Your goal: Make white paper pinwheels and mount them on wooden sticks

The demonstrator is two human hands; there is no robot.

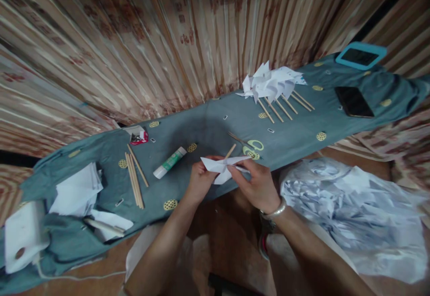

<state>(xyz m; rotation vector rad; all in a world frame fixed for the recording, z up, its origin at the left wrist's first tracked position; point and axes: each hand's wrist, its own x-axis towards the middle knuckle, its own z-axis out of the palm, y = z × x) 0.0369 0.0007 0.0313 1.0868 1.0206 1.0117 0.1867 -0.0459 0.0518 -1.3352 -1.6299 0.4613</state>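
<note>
Between my two hands is a white paper pinwheel (pixel 220 165) with a wooden stick (pixel 230 151) poking out beyond it. My left hand (pixel 200 177) is closed around its left side; some of those fingers are hidden behind the paper. With thumb and fingers, my right hand (pixel 257 182) pinches the pinwheel near its centre and right blade. Just past the right hand lie scissors (pixel 247 143) with yellow-green handles. A green and white glue stick (pixel 170 162) rests left of my left hand.
Several finished pinwheels (pixel 273 83) lie at the back. Loose sticks (pixel 134 179), paper squares (pixel 79 190) and a small red box of pins (pixel 138 137) are on the left. A phone (pixel 354 101) and blue-framed device (pixel 361 56) lie right. A plastic bag of paper (pixel 349 215) stands below.
</note>
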